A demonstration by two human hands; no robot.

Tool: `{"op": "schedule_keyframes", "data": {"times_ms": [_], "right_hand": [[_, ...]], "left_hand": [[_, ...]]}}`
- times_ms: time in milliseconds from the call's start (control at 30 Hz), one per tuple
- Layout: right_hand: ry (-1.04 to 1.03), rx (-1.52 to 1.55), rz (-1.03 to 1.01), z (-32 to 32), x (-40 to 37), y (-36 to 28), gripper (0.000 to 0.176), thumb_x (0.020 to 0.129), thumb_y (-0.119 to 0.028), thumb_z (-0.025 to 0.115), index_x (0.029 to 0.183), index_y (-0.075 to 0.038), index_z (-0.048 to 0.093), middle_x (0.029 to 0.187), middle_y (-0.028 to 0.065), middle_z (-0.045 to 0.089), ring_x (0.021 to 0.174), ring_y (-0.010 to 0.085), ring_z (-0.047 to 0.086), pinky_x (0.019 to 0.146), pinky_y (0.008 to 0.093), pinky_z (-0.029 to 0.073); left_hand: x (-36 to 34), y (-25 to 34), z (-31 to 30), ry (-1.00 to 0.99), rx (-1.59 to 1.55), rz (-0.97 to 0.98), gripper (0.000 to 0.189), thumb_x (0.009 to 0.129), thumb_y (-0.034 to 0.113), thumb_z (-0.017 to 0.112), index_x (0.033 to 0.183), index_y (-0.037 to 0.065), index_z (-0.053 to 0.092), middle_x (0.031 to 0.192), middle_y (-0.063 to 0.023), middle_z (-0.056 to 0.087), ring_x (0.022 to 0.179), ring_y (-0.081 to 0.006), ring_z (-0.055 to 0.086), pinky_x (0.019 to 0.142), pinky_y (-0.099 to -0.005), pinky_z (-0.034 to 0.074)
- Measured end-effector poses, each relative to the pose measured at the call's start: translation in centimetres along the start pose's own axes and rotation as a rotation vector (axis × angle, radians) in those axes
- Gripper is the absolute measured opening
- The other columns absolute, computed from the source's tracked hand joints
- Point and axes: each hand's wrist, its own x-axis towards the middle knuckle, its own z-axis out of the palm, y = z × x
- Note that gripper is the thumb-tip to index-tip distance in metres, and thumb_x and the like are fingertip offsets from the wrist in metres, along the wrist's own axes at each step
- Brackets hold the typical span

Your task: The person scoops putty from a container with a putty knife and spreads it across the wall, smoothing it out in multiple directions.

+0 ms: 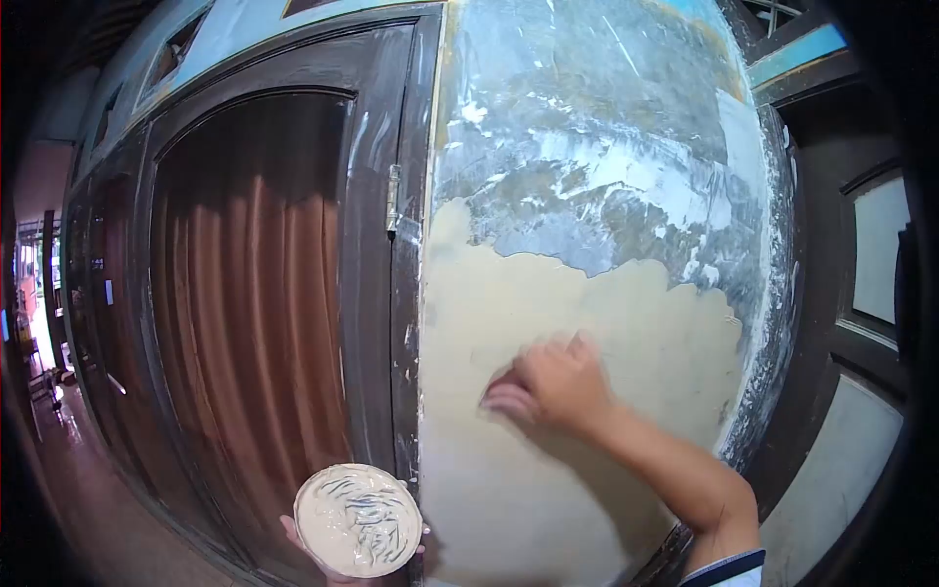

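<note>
Low in the view, my left hand (293,533) is wrapped round a round tub (298,511) from beneath, with most of the fingers hidden. Cream-coloured putty (337,514) fills the tub, its surface ridged and scraped. My right hand (558,382) is at the wall, closed and smeared by motion. Something dark reddish shows at its lower left, but whether it is a tool or part of the hand I cannot make out. Around that hand, a smooth cream coat (587,313) covers the lower wall (587,88), ending above in a scalloped edge. Higher up, patchy blue-grey surface shows.
A dark wooden door frame (377,196) with a metal hinge (393,199) borders the wall on the left. Brown curtains (254,313) hang in its panel. Another dark door (831,245) with pale panels stands on the right. A tiled floor (108,528) runs along the far left.
</note>
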Motion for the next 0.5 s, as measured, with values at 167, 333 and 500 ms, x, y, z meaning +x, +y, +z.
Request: {"op": "schedule_keyframes", "data": {"times_ms": [167,333,500], "right_hand": [[0.462,0.066,0.608,-6.6,6.7,10.6,0.056,0.080,-0.050,0.084,0.105,-0.004,0.063,0.091,0.0184,0.071,0.082,0.0402,0.068,0.079,0.0482,0.051],[0.290,0.176,0.308,-5.8,1.7,6.2,0.051,0.079,-0.050,0.085,0.097,-0.008,0.063,0.084,0.0090,0.065,0.075,0.0320,0.062,0.073,0.0413,0.047],[-0.060,-0.025,-0.163,-0.2,-5.0,-1.3,0.044,0.086,-0.057,0.072,0.089,-0.015,0.060,0.077,0.0014,0.053,0.074,0.0208,0.056,0.067,0.0384,0.041]], "left_hand": [[1.2,-0.8,1.4,-0.022,0.012,-0.034,0.124,0.073,0.098,0.048,0.161,0.013,0.031,0.157,-0.0341,0.035,0.126,-0.0699,0.043,0.091,-0.0854,0.042],[2.0,-1.2,2.5,-0.041,0.022,-0.058,0.125,0.071,0.099,0.048,0.161,0.014,0.031,0.157,-0.0353,0.034,0.124,-0.0728,0.043,0.088,-0.0878,0.041],[2.7,-2.7,5.8,-0.065,-0.190,-0.051,0.135,0.067,0.099,0.054,0.162,0.009,0.025,0.156,-0.0358,0.032,0.128,-0.0677,0.044,0.089,-0.0871,0.044]]}}
